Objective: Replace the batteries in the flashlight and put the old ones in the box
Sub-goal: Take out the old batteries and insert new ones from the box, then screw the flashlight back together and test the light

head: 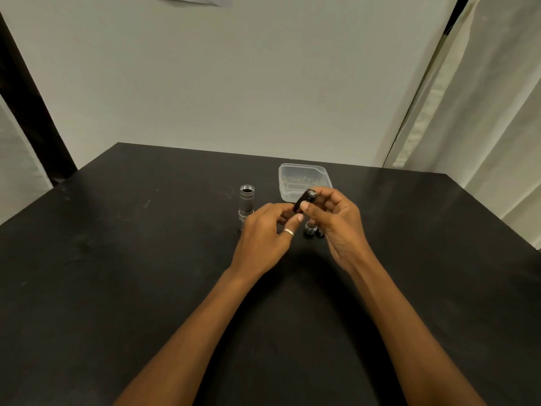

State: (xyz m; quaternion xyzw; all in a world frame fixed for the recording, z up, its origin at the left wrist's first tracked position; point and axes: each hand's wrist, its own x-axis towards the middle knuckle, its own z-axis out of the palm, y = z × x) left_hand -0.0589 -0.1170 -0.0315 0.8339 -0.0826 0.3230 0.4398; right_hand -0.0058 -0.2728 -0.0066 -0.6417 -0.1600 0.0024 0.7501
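The grey flashlight body (246, 200) stands upright on the black table (117, 259), its open end facing up. My right hand (336, 227) grips a dark battery holder (304, 200) above the table, tilted up toward the box. My left hand (263, 238), with a ring on one finger, reaches to the holder's lower end with curled fingers; whether it pinches the holder or a battery is hidden. The flashlight's end cap (310, 229) lies on the table under my right hand. A clear plastic box (301, 175) sits just behind my hands.
A pale wall rises behind the table's far edge. A cream curtain (483, 112) hangs at the right, and a dark post (26, 112) stands at the left. The table's right corner lies near the curtain.
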